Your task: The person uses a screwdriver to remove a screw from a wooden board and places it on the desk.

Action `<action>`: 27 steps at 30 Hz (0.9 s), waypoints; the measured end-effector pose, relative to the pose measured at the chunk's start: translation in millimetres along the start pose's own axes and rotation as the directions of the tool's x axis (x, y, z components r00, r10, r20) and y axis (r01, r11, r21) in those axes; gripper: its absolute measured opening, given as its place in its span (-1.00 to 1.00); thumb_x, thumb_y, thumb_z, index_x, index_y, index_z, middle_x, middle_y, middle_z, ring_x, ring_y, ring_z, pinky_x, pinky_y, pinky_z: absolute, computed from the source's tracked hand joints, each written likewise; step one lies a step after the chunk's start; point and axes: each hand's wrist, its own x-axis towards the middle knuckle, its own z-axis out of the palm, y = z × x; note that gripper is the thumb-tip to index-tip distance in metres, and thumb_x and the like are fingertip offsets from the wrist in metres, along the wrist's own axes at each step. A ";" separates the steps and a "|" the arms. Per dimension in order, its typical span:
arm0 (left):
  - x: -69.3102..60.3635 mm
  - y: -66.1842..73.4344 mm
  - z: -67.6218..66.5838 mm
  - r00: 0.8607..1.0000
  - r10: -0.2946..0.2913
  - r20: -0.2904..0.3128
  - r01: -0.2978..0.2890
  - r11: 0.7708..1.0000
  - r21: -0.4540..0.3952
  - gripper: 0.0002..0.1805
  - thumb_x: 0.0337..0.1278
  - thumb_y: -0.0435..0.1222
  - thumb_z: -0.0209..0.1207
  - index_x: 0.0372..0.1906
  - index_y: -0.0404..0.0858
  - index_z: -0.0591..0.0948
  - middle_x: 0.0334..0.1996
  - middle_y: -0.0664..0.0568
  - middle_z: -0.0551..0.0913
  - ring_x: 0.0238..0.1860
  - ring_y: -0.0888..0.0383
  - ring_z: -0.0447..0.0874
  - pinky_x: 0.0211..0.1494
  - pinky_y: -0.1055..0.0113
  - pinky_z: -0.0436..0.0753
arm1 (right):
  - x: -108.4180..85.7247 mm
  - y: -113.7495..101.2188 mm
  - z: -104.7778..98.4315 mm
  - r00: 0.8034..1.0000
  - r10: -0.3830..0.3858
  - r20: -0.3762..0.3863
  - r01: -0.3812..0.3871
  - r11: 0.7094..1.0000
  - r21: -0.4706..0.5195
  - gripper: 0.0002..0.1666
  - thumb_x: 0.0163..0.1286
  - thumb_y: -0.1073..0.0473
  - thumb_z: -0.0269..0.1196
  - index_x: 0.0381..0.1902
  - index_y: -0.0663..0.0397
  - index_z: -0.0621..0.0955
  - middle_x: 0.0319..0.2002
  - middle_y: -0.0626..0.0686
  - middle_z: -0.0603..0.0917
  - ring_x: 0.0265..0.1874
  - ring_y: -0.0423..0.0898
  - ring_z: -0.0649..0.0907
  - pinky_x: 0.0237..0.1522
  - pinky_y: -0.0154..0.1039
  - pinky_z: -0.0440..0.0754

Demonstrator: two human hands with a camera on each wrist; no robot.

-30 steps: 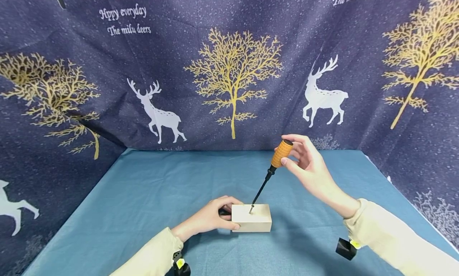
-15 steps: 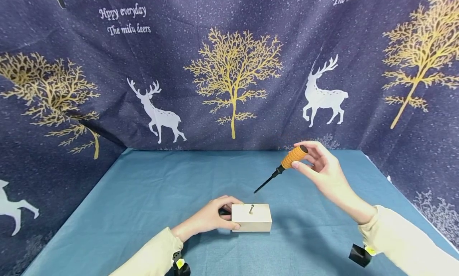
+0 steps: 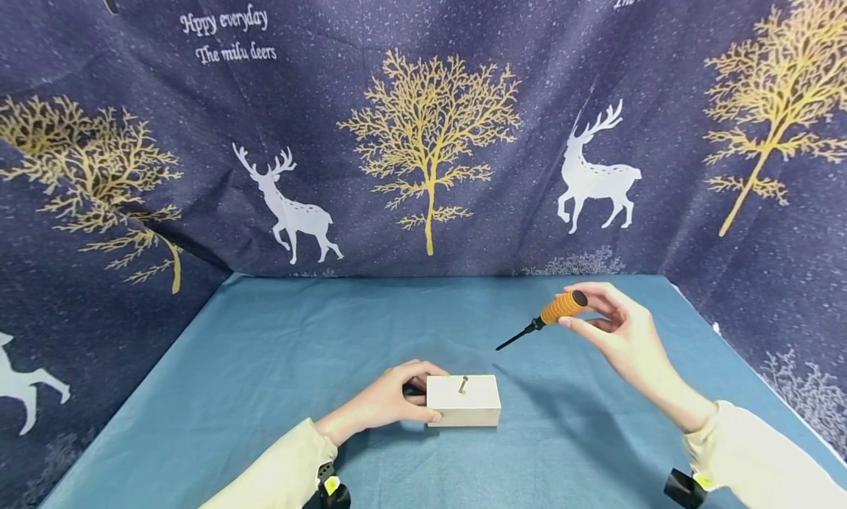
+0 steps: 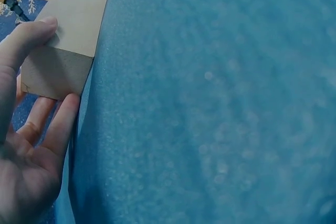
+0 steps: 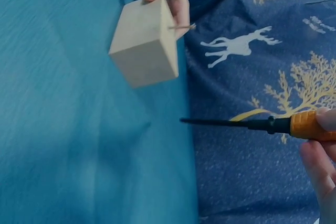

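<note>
A pale wooden block [image 3: 462, 413] lies on the blue cloth, gripped at its left end by my left hand [image 3: 390, 397], thumb on the near side. A screw [image 3: 464, 383] stands up from the block's top face; the right wrist view shows the screw [image 5: 182, 27] sticking well out. My right hand [image 3: 618, 329] pinches the orange handle of a screwdriver [image 3: 559, 307] between thumb and fingers. Its black shaft slants down to the left, the tip in the air right of the block and apart from the screw. In the left wrist view the block [image 4: 79, 19] hides part of the fingers.
Blue cloth [image 3: 317, 332] covers the table. Behind it hangs a dark blue curtain [image 3: 397, 163] printed with deer and golden trees. A small black wrist camera [image 3: 684, 487] sits by the right sleeve, another by the left.
The screwdriver tip has come off the screw. My right hand has moved right and down with the screwdriver, which now tilts closer to level. The left hand and block stay put.
</note>
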 end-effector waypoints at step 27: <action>0.7 0.8 -0.3 0.999 0.032 -0.010 -0.031 0.998 0.049 -0.49 -0.01 -0.17 0.48 0.12 0.04 0.62 0.02 0.00 0.61 -0.06 0.27 0.63 0.02 0.54 0.66 | -24.7 37.2 -4.9 0.999 0.043 0.000 -0.042 0.981 -0.188 -0.60 0.09 0.29 0.51 -0.22 0.14 0.51 -0.19 0.03 0.77 -0.33 -0.60 0.64 -0.37 -0.56 0.67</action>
